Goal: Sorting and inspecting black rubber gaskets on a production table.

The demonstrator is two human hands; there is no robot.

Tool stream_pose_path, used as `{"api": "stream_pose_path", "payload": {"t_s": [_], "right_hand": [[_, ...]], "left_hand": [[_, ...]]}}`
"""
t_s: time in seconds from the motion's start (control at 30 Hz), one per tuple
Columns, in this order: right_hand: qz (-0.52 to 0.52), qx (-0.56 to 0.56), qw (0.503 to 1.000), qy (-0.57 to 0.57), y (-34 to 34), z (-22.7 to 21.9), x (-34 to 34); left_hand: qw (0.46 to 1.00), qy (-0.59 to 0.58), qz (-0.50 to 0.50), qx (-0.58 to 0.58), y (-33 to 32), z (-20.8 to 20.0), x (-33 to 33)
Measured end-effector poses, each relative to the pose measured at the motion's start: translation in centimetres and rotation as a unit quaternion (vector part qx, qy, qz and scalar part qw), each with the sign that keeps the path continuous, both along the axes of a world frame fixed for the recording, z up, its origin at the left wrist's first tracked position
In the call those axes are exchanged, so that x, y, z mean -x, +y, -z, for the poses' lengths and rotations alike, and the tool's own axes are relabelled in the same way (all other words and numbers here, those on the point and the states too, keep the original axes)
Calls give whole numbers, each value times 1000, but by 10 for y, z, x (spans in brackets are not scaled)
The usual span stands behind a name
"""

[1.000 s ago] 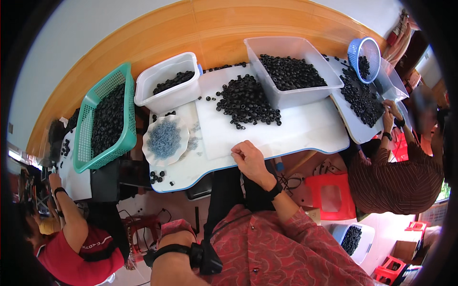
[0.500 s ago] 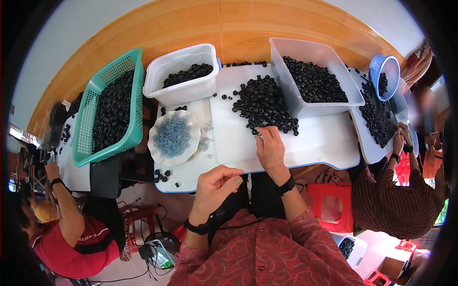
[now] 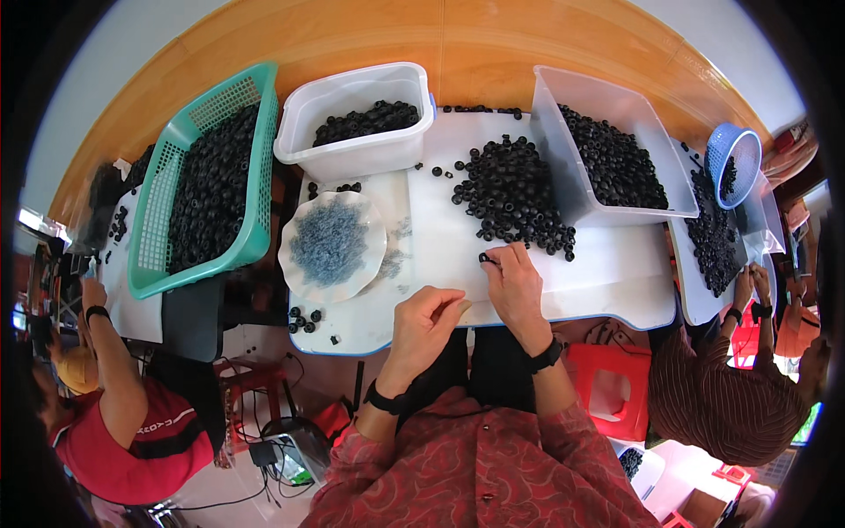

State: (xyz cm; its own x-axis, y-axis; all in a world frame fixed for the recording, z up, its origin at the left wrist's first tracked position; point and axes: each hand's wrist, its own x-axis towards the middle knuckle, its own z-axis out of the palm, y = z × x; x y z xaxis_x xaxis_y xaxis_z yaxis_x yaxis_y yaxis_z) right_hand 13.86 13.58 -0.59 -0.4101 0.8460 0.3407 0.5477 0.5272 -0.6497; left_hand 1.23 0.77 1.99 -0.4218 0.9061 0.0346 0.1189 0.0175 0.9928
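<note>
My right hand is closed, its fingertips pinching a small black round part just in front of the pile. That pile of black round parts lies loose on the white tabletop. Over the table's near edge, my left hand has thumb and forefinger pressed together. Anything between them is too small or hidden to make out. A white wavy-rimmed plate to the left holds a heap of tiny clear bluish pieces.
Behind the plate stand a green basket and a white tub, both with black parts. A clear bin of black parts is right of the pile. One co-worker sits at left, another at right by a blue basket.
My right hand has drawn back from the pile's near edge with a black part in its fingertips. My left hand has moved slightly right, still pinched. The whole view has shifted a little.
</note>
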Motion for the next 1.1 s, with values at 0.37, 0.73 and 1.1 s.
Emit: {"api": "stream_pose_path", "payload": {"t_s": [0.37,0.73,1.1], "right_hand": [[-104,31,993,37,-12,-12,-7],[-85,31,993,73,-14,-1,-14],[-77,-3,990,115,-19,3,-14]], "left_hand": [[959,265,-80,-66,35,15,-6],[935,353,-23,30,46,13,-11],[979,173,-86,-67,27,22,-6]]}}
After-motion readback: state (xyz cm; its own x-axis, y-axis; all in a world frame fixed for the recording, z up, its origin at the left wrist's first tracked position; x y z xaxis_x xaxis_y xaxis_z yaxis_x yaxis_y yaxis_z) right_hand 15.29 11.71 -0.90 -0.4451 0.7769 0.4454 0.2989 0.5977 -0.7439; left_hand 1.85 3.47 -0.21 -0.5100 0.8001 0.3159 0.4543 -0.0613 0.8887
